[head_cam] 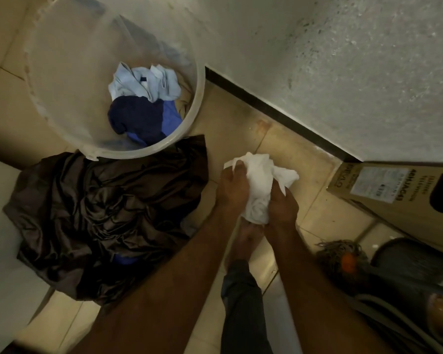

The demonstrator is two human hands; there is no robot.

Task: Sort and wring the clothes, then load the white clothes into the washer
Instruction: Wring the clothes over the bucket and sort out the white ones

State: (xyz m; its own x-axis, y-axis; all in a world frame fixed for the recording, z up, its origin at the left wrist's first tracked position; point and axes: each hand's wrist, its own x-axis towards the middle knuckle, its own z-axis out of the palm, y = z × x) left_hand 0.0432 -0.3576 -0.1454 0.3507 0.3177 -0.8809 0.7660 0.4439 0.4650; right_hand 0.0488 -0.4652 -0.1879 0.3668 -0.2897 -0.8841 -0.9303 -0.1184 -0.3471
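A bunched white cloth (260,180) is held over the tiled floor at the centre of the view. My left hand (232,187) grips its left side and my right hand (281,205) grips its lower right side, both closed tightly on it. A clear plastic bucket (62,72) stands at the upper left, holding a pale blue garment (143,83) and a dark navy and blue one (143,118). A large heap of dark brown cloth (100,213) lies on a white surface (0,226) at the left.
A rough white wall (343,60) with a dark skirting strip runs along the right. A cardboard box (394,195) stands at the right edge. A mop head (340,256) and a dark bin (414,261) sit at the lower right. My leg and foot are below my hands.
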